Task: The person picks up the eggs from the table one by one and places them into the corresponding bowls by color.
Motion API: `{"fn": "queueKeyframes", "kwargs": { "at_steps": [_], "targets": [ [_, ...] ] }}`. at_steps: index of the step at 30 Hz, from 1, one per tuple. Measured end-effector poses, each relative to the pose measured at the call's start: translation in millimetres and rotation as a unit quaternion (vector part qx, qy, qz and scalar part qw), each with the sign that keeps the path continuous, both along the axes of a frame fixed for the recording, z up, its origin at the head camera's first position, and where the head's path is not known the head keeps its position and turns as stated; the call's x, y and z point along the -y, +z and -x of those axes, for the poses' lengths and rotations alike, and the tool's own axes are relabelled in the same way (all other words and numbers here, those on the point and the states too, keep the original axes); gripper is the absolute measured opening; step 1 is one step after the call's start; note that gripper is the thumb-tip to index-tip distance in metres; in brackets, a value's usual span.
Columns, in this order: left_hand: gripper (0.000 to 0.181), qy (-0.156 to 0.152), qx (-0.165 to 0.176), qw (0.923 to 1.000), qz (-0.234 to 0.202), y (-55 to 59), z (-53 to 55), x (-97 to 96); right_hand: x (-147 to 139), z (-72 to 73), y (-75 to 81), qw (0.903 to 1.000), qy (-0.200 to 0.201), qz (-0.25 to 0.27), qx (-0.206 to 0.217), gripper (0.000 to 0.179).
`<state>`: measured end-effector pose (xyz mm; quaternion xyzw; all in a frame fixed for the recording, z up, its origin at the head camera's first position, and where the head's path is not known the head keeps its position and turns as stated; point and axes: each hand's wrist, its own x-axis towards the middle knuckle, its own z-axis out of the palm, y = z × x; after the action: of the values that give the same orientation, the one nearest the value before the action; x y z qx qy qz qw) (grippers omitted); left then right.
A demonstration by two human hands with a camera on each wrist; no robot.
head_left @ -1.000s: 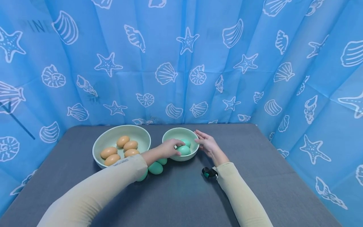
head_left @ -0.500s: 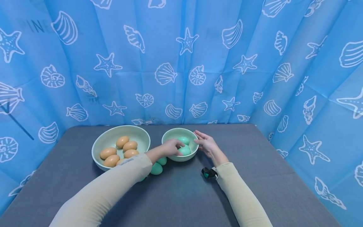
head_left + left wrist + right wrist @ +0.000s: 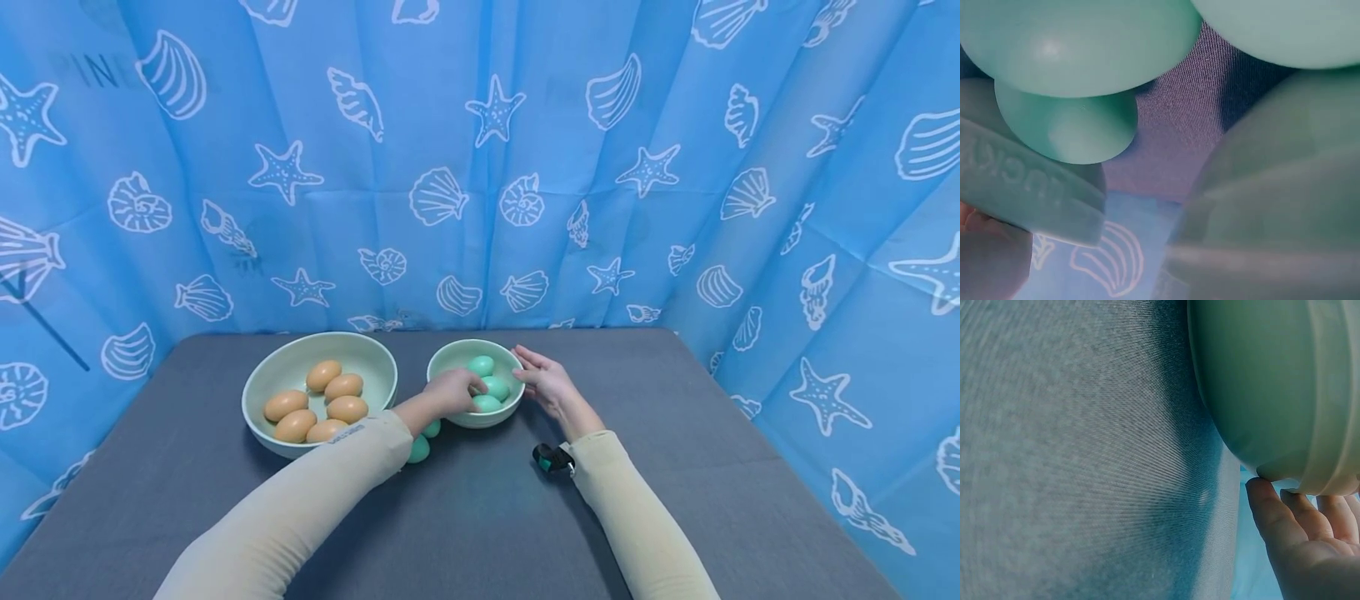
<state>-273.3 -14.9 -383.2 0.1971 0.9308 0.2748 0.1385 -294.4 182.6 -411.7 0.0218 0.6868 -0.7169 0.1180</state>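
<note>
My left hand (image 3: 452, 392) reaches into the small pale-green bowl (image 3: 482, 422), with its fingertips right at several green eggs (image 3: 487, 404). Whether it grips one of them I cannot tell. On the opposite side, my right hand (image 3: 551, 387) holds the same bowl, thumb over the rim and fingers along the outer wall. Those fingers (image 3: 1291, 519) touch the bowl's underside curve (image 3: 1260, 381) in the right wrist view. More green eggs (image 3: 418, 450) lie on the table, partly hidden by the left sleeve. The left wrist view shows green eggs (image 3: 1079, 44) close up.
A larger pale bowl (image 3: 258, 392) with several brown eggs (image 3: 323, 375) stands at the left, and the left forearm crosses its front. A black strap (image 3: 552, 457) hangs at the right cuff. Behind the grey table (image 3: 480, 517) hangs a blue shell-print curtain (image 3: 480, 208).
The left forearm has shifted right, covering more of the loose green eggs. Inside the small bowl the green eggs have spread, with three showing instead of two. The right hand stays put.
</note>
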Motion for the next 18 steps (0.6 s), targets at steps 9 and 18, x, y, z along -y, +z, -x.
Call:
{"fn": "queueKeyframes", "kwargs": {
  "at_steps": [9,18],
  "targets": [
    [0.041,0.003,0.020,0.9997,-0.016,2.6,0.8,2.6,0.2,0.1,-1.9,1.0000,-0.002,0.001,0.000,0.060],
    [0.046,0.009,0.043,0.9980,-0.044,3.9,3.0,5.2,0.1,-1.8,-1.5,1.0000,-0.004,0.002,-0.004,0.060]
  ]
}}
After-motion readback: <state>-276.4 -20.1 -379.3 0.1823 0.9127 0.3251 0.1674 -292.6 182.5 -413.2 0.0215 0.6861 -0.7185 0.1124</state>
